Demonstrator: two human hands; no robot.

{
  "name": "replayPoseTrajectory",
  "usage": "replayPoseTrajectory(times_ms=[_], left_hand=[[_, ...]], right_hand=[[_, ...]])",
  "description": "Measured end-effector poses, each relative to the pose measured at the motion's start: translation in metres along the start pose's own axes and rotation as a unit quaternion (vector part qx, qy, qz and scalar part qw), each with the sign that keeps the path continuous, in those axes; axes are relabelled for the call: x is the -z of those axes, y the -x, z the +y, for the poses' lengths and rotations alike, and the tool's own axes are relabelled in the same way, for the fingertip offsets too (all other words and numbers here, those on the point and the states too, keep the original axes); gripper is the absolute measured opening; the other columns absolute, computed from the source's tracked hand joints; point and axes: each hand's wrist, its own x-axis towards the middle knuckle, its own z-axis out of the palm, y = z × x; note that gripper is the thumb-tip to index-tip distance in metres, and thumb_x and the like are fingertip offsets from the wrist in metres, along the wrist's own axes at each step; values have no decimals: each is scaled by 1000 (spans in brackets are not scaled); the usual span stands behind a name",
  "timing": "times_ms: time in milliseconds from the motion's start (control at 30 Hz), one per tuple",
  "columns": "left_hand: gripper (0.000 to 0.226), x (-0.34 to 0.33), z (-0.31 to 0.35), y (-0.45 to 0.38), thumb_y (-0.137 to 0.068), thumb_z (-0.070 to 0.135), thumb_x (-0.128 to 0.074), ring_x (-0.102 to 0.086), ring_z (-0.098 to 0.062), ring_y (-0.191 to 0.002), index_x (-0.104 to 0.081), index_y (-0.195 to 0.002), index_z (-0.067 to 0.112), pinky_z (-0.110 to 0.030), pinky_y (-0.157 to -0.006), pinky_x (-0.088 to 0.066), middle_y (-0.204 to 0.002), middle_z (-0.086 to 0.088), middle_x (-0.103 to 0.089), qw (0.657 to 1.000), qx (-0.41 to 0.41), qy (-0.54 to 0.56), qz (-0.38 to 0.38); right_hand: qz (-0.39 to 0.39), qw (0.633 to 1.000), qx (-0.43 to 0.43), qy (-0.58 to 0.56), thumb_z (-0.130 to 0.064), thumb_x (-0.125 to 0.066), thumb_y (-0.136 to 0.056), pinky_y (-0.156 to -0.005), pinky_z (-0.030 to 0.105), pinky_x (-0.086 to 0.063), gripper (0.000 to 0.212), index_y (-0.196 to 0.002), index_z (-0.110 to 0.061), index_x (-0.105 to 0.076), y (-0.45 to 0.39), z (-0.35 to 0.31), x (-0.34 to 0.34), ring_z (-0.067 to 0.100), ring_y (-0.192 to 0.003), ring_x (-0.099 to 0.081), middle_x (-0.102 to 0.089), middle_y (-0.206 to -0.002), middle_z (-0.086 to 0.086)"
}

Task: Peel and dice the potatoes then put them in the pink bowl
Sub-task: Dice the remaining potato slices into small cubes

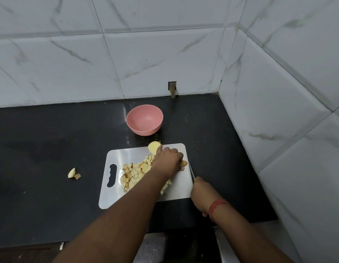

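A white cutting board [123, 198] lies on the black counter with a pile of diced potato [134, 172] on it. My left hand [168, 160] curls over a potato piece [184, 163] near the board's right side, fingers holding it down. My right hand [201, 192] grips a knife [191, 171] whose thin blade points toward that piece. A peeled potato half [153, 146] lies at the board's far edge, just behind my left hand. The pink bowl [144, 120] stands empty beyond the board.
Two potato scraps [74, 173] lie on the black counter [51, 149] left of the board. Tiled walls close the back and the right side. The counter's front edge runs just below my forearms.
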Motion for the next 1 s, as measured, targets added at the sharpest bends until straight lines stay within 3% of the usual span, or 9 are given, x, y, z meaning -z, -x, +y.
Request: replayPoseTrajectory(times_ms=[100,333,533,833,1000], left_hand=[[30,0,2,0,-97,42,-59,-55,-23,-115,-65,-119,23,-49,-118,-22,-118,-1,-66,1000,1,-10,-1],[31,-2,3,1,-98,44,-58,-55,-23,-116,-65,-120,23,-49,-119,-21,-119,-1,-66,1000,1,-9,5],[30,0,2,2,-99,42,-57,-54,-24,-117,-64,-122,24,-49,-119,-21,-120,-1,-65,1000,-7,-13,0],[34,-1,2,5,-98,43,-57,-54,-23,-119,-63,-124,22,-48,-120,-21,-124,-2,-63,1000,-7,-4,16],[35,-4,0,8,-97,33,-62,-51,-22,-124,-60,-132,29,-52,-122,-17,-134,2,-57,1000,-23,13,15]], right_hand=[[-8,998,-39,44,0,-48,-93,-55,30,-46,28,-119,-7,-41,-4,-3,-5,29,-96,-65,-62,-112,15],[15,995,-56,76,-2,-50,-92,-71,28,-46,46,-135,-7,-35,-9,-3,-11,23,-103,-63,-60,-119,11],[32,997,-24,70,0,-41,-93,-82,32,-48,37,-129,-5,-38,0,-1,-14,27,-107,-62,-59,-120,14],[44,997,-50,39,1,-41,-93,-76,35,-53,47,-139,-5,-31,-4,-6,-4,29,-105,-62,-56,-124,15],[47,996,-54,50,1,-39,-94,-83,38,-54,55,-146,-3,-22,-7,-9,-2,31,-108,-61,-53,-130,17]])
